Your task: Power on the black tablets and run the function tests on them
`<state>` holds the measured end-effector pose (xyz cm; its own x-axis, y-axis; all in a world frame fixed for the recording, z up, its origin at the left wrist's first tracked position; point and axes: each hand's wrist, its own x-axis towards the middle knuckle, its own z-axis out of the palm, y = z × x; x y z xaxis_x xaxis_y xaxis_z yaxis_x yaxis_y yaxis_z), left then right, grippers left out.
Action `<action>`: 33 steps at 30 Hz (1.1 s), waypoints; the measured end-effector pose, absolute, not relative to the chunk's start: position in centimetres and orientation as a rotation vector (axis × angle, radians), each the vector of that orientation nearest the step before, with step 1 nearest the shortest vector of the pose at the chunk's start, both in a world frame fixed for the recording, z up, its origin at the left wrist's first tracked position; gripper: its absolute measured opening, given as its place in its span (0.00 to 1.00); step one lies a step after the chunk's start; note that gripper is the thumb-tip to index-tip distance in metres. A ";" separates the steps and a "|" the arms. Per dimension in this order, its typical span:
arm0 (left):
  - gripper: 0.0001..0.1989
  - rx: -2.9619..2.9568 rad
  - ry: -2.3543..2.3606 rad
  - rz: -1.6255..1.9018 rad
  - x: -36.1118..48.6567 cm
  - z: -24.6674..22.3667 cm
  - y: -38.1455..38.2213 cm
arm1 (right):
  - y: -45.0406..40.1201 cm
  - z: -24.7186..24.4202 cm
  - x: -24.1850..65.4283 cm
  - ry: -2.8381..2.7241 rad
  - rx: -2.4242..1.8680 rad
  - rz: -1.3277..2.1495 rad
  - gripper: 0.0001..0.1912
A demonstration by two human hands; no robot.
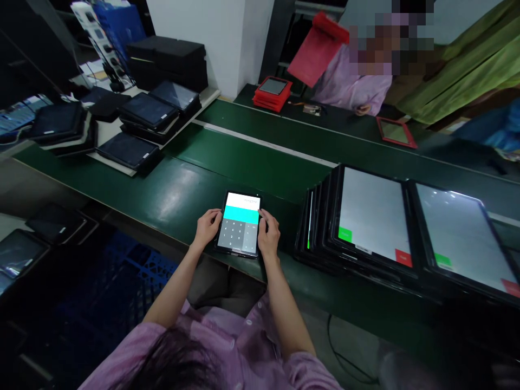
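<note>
A black-framed tablet (239, 223) lies at the front edge of the green bench, its lit screen showing a calculator keypad under a turquoise band. Along its left edge, my left hand (208, 225) grips it with curled fingers. On the opposite side my right hand (268, 232) holds the right edge, its fingers near the upper right of the screen. The undersides of both hands' grip are hidden. Just right of my right hand rises a stack of larger tablets (372, 215), the top one lit with a pale screen and green and red corner patches.
Another large tablet (463, 233) lies farther right. Dark tablets (147, 110) are piled at the left, with black boxes (168, 62) behind. Across the green bench (260, 165), a co-worker (353, 81) handles a red sheet (317, 51) beside a red stack (272, 93). Blue crates (152, 271) stand below left.
</note>
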<state>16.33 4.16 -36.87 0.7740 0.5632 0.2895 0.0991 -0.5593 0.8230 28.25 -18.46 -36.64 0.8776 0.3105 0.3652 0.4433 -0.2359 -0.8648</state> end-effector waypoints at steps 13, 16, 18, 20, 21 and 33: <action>0.14 2.093 0.599 0.658 20.0 -36.6 6.2 | -15.1 -39.9 37.1 -0.436 -1.450 0.243 0.46; 0.14 2.117 0.578 0.670 21.2 -36.6 6.8 | -15.0 -40.3 37.2 -0.480 -1.442 0.250 0.48; 0.13 2.131 0.556 0.680 21.5 -36.7 6.9 | -15.2 -40.5 37.1 -0.490 -1.437 0.257 0.48; 0.12 2.132 0.556 0.685 21.5 -36.8 6.9 | -15.5 -40.7 37.0 -0.495 -1.442 0.269 0.47; 0.11 2.131 0.560 0.688 21.5 -36.9 6.9 | -15.6 -40.8 36.9 -0.498 -1.448 0.275 0.47; 0.12 2.148 0.586 0.686 21.2 -37.0 6.7 | -15.1 -40.6 36.3 -0.450 -1.480 0.229 0.41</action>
